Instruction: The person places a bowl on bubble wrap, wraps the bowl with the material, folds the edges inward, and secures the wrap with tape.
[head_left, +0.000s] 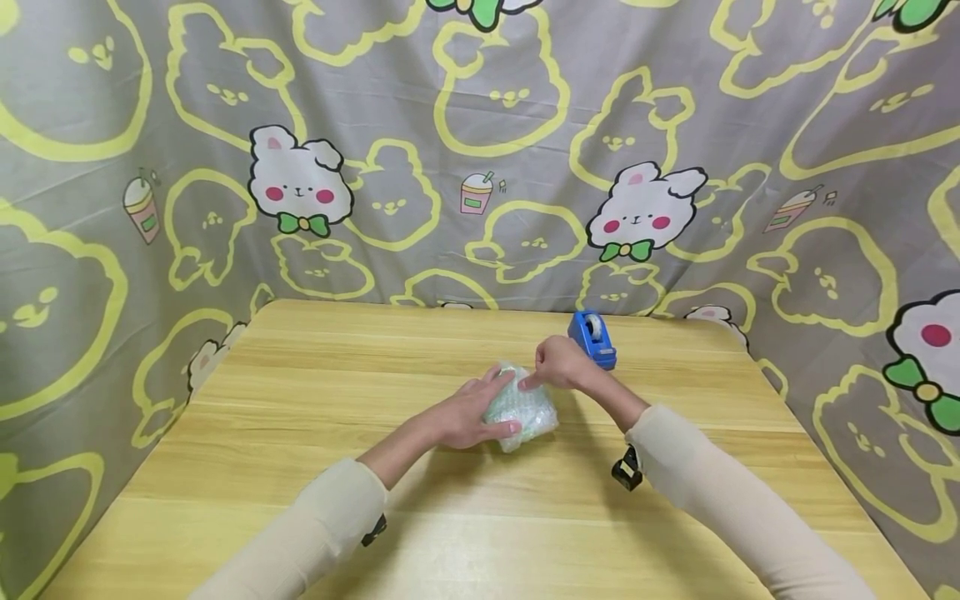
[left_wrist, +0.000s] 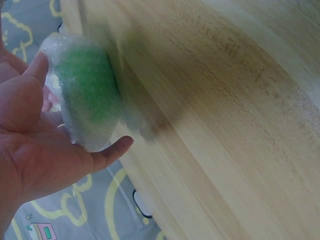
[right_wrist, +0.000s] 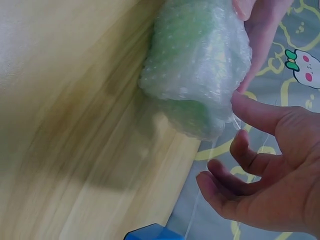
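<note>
A small bundle in clear bubble wrap point(head_left: 529, 410) sits near the middle of the table, with something green showing through the wrap in the left wrist view. My left hand point(head_left: 472, 414) holds it from the left, the thumb on the near side and the fingers along the far side. From the far right, my right hand point(head_left: 564, 363) presses the wrap with its thumb. In the right wrist view its other fingers point(right_wrist: 220, 200) curl loosely beside the bundle, holding nothing. The wrap's end point(right_wrist: 192, 117) is folded over there.
A blue tape dispenser point(head_left: 596, 342) with a roll of clear tape stands just beyond my right hand. The wooden table point(head_left: 315, 392) meets a grey patterned curtain point(head_left: 390, 108) at the back and sides. Dark wrist cameras point(head_left: 627, 469) hang at both sleeves.
</note>
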